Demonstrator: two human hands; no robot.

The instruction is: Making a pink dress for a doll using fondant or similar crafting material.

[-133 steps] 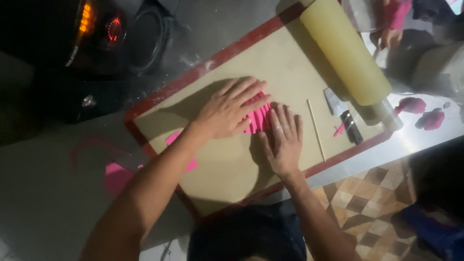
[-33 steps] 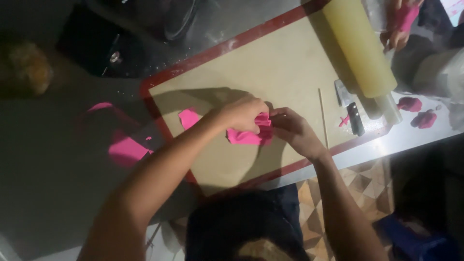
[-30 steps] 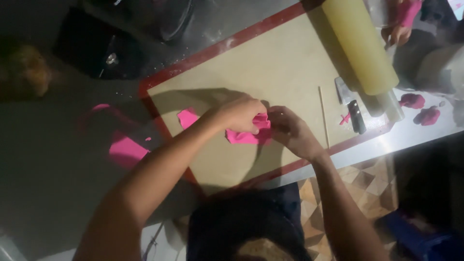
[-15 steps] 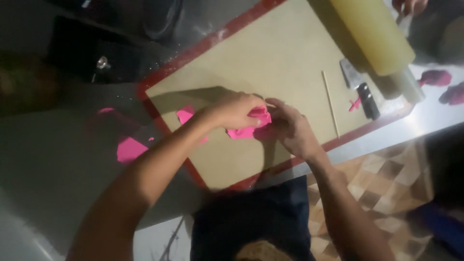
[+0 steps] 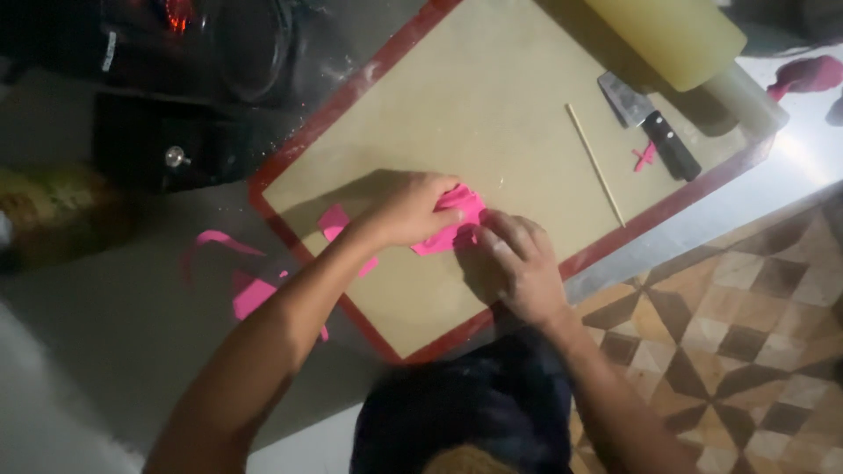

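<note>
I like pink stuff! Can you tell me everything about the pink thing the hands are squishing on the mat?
The pink piece looks like soft, thin, rolled-out dough or modelling paste, bright pink and matte. It lies crumpled and partly folded near the middle of the tan baking mat with the red border. The left hand covers its left side and the right hand presses its right edge with the fingertips, so much of it is hidden.

Steel counter (image 5: 105, 351) (red-edged mat (image 5: 492, 105) atop)

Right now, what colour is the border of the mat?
Red, around a tan mat; the head view shows it best.
</note>
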